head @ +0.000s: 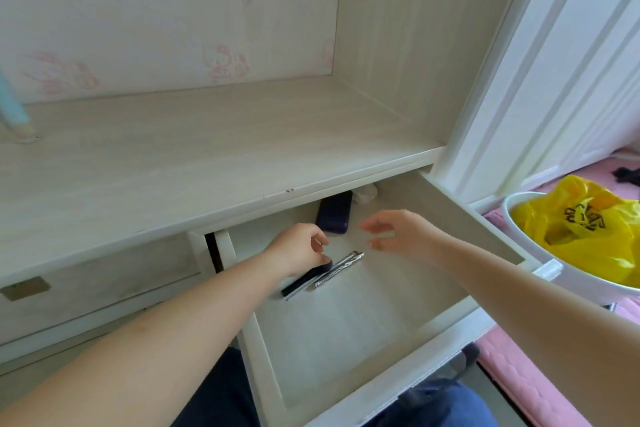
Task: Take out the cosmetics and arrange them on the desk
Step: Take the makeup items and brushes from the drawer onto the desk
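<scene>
The drawer (346,340) under the desk top (207,156) stands pulled out. On its floor lie a slim black stick (304,279) and two silver sticks (341,269) side by side. A dark navy case (335,217) lies at the back, with a white object (367,192) half hidden under the desk edge behind it. My left hand (298,250) reaches into the drawer with loosely curled fingers, and its thumb tip touches the black stick's upper end. My right hand (398,236) hovers over the drawer, fingers spread and holding nothing, just right of the navy case.
A white bin (540,253) lined with a yellow plastic bag (581,232) stands to the right of the drawer on a pink mat (540,392). A closed drawer (97,291) sits to the left. A pale blue object (14,104) stands at the desk's far left.
</scene>
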`<state>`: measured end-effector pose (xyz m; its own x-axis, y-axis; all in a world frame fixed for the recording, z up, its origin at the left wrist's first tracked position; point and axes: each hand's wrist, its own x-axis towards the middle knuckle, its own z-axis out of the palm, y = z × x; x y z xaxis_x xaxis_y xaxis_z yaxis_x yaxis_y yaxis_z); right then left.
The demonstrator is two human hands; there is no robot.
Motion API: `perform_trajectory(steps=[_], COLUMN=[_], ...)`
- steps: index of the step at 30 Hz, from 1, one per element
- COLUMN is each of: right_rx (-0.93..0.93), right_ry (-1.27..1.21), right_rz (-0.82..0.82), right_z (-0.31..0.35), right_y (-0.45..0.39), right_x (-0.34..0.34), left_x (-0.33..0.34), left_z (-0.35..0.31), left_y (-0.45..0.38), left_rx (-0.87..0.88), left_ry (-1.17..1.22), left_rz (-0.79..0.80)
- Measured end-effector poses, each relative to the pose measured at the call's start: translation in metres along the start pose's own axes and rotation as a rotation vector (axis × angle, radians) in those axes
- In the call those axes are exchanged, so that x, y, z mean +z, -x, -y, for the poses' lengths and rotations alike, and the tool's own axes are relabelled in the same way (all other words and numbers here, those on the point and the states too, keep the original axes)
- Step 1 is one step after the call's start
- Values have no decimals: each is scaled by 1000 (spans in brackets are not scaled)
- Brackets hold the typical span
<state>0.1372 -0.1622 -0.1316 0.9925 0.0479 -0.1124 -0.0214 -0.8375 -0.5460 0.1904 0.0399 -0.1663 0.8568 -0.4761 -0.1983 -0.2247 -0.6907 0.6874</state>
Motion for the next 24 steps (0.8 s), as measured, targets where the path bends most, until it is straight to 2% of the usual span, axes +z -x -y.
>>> perform_trajectory(steps=[5,12,20,24], right_rx=[-82,-159,-230,-218], right_ry=[353,457,517,539], right_rz=[234,370,387,467], right_z=[-8,-9,-11,-18], right_y=[-38,-69,-74,-81], right_x=[20,43,43,59], left_x=[9,12,5,18], left_z=[20,32,27,34], left_y=[-28,-54,-56,-61], left_rx=[-101,-221,-198,-209], left_ry=[-254,-470,-494,-494], left_rz=[38,186,267,372])
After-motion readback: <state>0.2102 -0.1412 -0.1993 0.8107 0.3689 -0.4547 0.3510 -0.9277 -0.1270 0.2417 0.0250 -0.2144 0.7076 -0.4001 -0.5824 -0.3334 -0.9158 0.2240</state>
